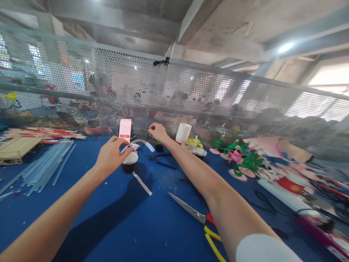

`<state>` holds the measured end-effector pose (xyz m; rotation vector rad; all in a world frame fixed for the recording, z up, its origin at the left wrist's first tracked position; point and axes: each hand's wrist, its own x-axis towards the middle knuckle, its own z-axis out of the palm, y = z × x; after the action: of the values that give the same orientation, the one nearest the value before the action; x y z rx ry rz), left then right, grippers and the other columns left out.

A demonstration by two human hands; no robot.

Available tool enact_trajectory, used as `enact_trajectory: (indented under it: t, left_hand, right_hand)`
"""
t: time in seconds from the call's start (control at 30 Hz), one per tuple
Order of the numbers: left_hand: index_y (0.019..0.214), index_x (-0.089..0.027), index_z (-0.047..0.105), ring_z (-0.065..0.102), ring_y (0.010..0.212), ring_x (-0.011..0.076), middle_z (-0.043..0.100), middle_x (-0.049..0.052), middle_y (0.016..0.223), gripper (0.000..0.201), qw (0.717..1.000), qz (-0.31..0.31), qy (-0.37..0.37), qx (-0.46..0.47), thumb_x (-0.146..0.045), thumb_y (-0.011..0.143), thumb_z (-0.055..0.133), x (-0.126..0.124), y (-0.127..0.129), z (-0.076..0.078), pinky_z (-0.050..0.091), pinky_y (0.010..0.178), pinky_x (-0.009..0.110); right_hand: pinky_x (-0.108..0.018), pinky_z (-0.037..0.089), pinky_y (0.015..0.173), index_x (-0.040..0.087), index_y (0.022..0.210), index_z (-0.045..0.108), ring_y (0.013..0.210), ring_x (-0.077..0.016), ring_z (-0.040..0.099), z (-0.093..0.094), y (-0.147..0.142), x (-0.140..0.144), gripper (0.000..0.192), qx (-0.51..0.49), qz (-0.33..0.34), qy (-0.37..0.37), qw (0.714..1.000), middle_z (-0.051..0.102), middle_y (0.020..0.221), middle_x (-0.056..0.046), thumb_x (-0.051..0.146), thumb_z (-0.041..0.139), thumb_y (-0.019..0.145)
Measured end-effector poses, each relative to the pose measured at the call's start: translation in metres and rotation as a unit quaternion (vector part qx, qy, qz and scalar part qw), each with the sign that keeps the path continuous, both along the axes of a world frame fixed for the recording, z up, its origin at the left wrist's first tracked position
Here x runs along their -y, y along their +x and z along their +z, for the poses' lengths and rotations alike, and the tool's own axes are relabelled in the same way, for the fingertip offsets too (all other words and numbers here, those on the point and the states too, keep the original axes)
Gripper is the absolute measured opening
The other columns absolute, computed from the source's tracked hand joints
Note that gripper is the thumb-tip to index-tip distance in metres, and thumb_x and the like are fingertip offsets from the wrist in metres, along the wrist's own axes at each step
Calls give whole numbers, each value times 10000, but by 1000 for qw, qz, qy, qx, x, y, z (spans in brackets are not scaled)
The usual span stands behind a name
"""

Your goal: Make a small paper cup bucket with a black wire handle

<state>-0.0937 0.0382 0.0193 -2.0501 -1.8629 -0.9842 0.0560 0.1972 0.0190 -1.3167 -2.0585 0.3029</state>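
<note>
At far left, sticks (40, 171) are spread on the table (122, 218). Near centre, a white strip (141, 182) is pinched at a small black pot (129, 164) by the left hand (110, 157). A thin black wire (145, 141) is pinched by the right hand (157, 132). The pot could be tipped if the strip is tugged. Scissors (191, 210) lie near right.

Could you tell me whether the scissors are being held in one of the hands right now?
No, the scissors lie on the blue table, apart from both hands.
</note>
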Motion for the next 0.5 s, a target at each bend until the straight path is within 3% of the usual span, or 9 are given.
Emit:
enact_trajectory:
  t: [0.1,0.2,0.37,0.5]
  left_hand:
    - [789,-161,599,488,574,116,571,35,802,262,1000,-29,-1,2,-394,737,492,6,7,5,386,606,239]
    - [775,-160,600,485,580,116,580,30,773,259,998,-65,-1,18,-386,743,478,12,14,7,367,579,226]
    - [768,-157,601,445,510,100,589,3,669,269,990,-105,-38,87,-396,720,487,17,32,6,327,512,213]
    - [713,-152,596,444,484,103,573,-2,587,313,977,-153,-109,101,-408,739,418,18,49,2,309,476,210]
  right_hand:
    - [-180,455,533,117,910,510,628,-87,600,24,22,15,183,-75,3,15,997,620,794,-44,160,392,777]
    - [-170,443,500,136,845,515,572,-74,578,28,39,46,130,-114,20,28,993,603,719,-7,161,440,741]
    - [-237,449,628,141,718,576,627,-101,554,-5,56,122,73,-102,114,40,987,603,679,-1,156,522,671]
    - [-218,443,616,146,761,624,620,-93,563,-31,77,171,128,-12,240,-59,969,630,806,-26,176,580,644]
